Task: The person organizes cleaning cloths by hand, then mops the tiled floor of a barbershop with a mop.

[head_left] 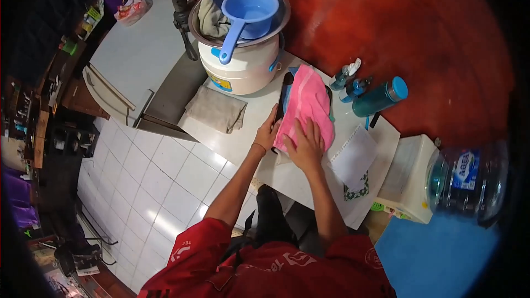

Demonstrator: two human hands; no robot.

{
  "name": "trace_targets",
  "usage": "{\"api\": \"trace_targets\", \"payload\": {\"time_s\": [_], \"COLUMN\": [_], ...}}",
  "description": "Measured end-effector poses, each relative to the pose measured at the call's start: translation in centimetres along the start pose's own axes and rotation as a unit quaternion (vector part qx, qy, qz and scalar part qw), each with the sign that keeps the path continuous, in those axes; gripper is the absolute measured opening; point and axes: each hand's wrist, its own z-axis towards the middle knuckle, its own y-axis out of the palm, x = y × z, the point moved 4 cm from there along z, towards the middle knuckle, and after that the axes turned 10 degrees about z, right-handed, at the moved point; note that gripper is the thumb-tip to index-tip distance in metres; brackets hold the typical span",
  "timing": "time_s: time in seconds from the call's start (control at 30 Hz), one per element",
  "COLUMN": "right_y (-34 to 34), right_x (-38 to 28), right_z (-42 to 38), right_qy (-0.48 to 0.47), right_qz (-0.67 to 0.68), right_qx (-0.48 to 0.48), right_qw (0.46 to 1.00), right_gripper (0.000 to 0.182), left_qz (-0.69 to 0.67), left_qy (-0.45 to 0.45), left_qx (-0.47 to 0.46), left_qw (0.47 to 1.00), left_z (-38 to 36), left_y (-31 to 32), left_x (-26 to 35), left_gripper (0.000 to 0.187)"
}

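A bright pink cloth (312, 97) lies bunched on the white table, with bluish and dark edges of other things showing under it. My right hand (305, 142) rests flat on the cloth's near end, fingers spread. At the cloth's left edge, my left hand (268, 133) has its fingers closed around the rim of something dark and thin, mostly hidden by the cloth. A folded grey-beige cloth (217, 108) lies left of my left hand. Right of the pink cloth is a spiral-bound sheet of paper (354, 157) over a green patterned item (356, 187).
Behind stands a white pot-shaped appliance (241, 69) bearing a metal basin (284, 19), with a blue dipper (251, 8) and a cloth inside. A teal bottle (378, 98) and small spray bottles (346, 74) stand back right. A large water jug (469, 179) is beyond the table (265, 172).
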Motion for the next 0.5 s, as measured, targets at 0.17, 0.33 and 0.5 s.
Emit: {"api": "trace_targets", "payload": {"time_s": [0.17,0.33,0.5], "right_y": [7.1,10.0,9.9], "right_x": [3.5,7.5,-11.0], "right_z": [3.8,7.6,-3.7], "right_qy": [0.002,-0.104,-0.365], "right_qz": [-0.249,-0.262,-0.103], "right_qx": [0.003,0.080,-0.036], "right_qw": [0.969,0.956,0.925], "right_gripper": [0.051,0.042,0.035], "left_qz": [0.062,0.089,0.180], "left_qy": [-0.060,-0.052,-0.421], "left_qx": [-0.026,0.021,0.296], "left_qw": [0.996,0.994,0.838], "left_z": [-1.4,-18.3,-49.2], "left_y": [-2.4,-9.6,-17.6], "left_x": [-2.2,-4.5,-12.6], "left_gripper": [0.046,0.041,0.042]}}
